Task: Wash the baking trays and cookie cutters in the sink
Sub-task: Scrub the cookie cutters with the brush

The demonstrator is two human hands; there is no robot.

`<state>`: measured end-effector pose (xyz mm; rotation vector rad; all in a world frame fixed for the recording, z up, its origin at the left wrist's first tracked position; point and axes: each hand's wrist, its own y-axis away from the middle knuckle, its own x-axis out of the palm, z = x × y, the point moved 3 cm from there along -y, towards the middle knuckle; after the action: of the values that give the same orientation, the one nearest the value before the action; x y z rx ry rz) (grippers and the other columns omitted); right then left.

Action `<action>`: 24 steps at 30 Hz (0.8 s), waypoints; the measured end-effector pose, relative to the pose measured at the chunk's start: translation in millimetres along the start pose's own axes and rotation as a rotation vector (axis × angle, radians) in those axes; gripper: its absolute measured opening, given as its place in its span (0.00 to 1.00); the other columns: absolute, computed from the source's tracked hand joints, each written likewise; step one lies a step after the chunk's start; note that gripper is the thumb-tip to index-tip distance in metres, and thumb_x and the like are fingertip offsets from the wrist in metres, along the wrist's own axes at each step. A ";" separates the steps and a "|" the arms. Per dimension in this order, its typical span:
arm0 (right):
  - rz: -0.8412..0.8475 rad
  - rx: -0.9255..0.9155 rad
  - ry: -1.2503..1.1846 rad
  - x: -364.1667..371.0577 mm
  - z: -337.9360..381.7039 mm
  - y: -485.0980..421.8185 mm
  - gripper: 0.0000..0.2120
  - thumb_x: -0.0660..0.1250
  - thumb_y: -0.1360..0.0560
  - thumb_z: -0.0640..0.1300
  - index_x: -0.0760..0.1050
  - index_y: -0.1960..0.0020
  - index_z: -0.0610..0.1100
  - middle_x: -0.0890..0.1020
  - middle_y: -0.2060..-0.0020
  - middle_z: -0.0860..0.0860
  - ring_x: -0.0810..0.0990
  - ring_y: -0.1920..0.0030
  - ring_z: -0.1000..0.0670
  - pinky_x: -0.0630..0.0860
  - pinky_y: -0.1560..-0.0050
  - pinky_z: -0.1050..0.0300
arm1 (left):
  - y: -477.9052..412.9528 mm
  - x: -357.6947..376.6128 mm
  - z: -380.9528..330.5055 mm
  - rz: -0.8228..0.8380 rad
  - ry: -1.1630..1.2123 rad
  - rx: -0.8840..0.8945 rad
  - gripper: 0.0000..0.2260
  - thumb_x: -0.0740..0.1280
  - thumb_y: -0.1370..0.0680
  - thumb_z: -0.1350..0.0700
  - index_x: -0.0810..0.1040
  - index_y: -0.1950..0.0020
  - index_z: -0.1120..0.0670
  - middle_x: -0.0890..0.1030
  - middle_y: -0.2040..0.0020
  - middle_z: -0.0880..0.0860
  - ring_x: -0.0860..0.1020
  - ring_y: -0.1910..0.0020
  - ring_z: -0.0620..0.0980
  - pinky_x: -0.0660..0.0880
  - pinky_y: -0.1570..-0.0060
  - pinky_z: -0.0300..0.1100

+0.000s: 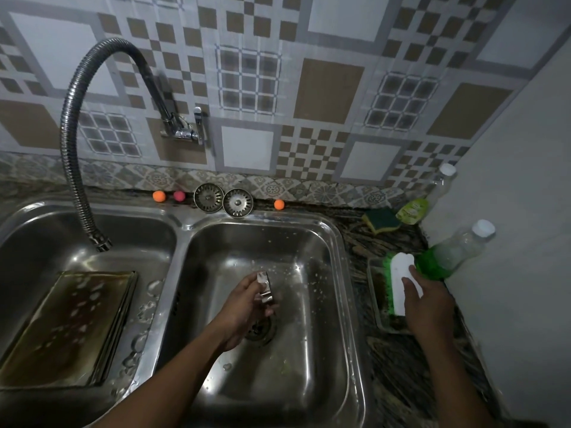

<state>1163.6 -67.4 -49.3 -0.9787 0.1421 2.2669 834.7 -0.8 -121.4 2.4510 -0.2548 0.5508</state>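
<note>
My left hand (244,307) holds a small metal cookie cutter (265,287) over the drain of the right sink basin (327,304). My right hand (428,299) grips the white back of a green-bristled scrub brush (398,282), which lies on a small tray (375,307) on the counter to the right of the sink. A soapy baking tray (68,329) leans tilted in the left sink basin (40,236).
A flexible steel faucet hose (72,149) ends over the left basin. Two drain strainers (223,200) and small orange and pink balls stand on the back ledge. A green soap bottle (451,254), another bottle (417,208) and a sponge (381,222) sit near the right wall.
</note>
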 end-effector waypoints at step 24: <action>0.254 0.157 0.128 -28.6 -49.9 152.1 0.16 0.63 0.20 0.48 0.76 0.33 0.48 0.75 0.35 0.44 0.74 0.38 0.43 0.74 0.39 0.49 | 46.9 -1.8 18.6 -0.151 -0.424 0.154 0.20 0.71 0.26 0.62 0.78 0.39 0.43 0.82 0.45 0.57 0.83 0.50 0.56 0.81 0.52 0.49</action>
<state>1116.0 -217.9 -88.4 -1.0718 0.5185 2.3747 824.9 -49.2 -111.4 2.6912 -0.1997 -0.0206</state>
